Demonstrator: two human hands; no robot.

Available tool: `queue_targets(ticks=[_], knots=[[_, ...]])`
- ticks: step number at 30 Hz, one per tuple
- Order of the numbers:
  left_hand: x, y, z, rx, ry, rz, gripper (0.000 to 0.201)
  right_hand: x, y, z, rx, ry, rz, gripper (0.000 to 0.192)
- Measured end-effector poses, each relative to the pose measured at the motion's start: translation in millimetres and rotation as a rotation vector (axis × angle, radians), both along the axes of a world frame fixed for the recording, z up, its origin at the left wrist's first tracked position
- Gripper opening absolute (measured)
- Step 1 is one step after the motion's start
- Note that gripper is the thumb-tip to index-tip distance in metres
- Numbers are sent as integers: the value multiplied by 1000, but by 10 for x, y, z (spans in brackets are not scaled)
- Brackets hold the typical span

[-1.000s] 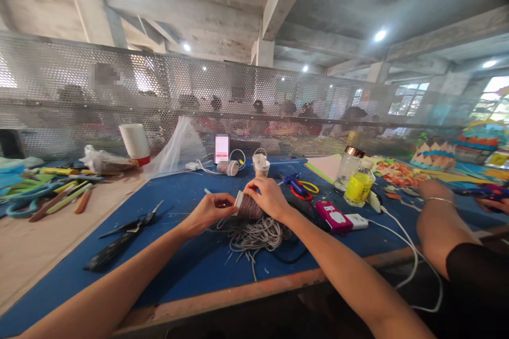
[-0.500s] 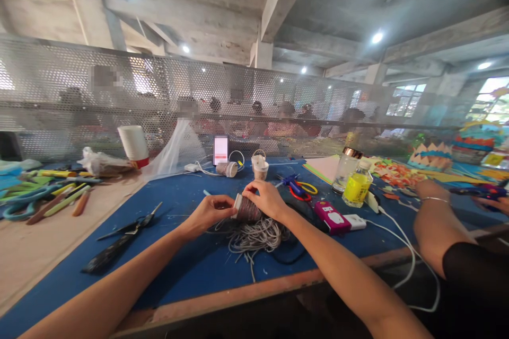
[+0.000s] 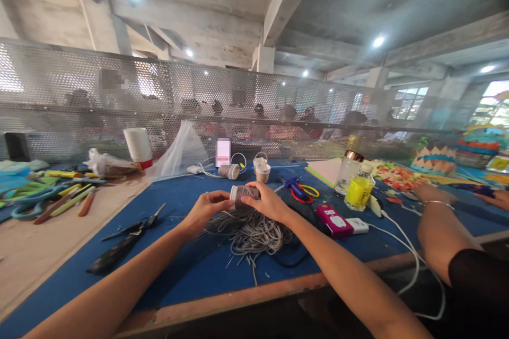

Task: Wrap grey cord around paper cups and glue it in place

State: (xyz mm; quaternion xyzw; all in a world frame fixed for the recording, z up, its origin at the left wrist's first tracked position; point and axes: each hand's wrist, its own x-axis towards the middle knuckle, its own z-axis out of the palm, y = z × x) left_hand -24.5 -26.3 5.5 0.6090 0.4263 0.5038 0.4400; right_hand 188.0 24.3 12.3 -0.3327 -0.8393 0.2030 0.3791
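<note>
1. Held above the table's middle, nearer the near edge: cup [image 3: 243, 195] on its side, wound with grey cord, white rim to the left.
2. Left hand [image 3: 207, 211] pinching the cup's rim end; right hand [image 3: 267, 202] curled over its top, fingers pressed to the wrapping.
3. Just under both hands: loose cord pile [image 3: 250, 233] on the blue table [image 3: 191, 270].
4. Bare blue room along the near edge; left of the hands, scissors [image 3: 121, 243].
5. Right of the hands, close: pink box [image 3: 333, 220], yellow bottle [image 3: 358, 190]; near the right edge, another person's arm [image 3: 435, 228].
6. Along the far edge: mesh screen [image 3: 159, 100], people behind it; overhead, concrete beams and lamps.
</note>
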Motion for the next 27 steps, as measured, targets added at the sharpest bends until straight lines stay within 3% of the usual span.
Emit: queue_targets(ticks=[8,15,22,27], knots=[[-28,50,-25,-74,-227,-52,21,-22,9,-15,152,-15,28,50],[-51,56,-25,-116,-254,-43,15,-39,-36,19,265,32,94,48],[-9,8,-1,-98,-203,-26,17,-28,-40,66,379,78,81,10],[-37,46,-30,-96,-225,13,18,-22,-62,77,431,65,64,5]])
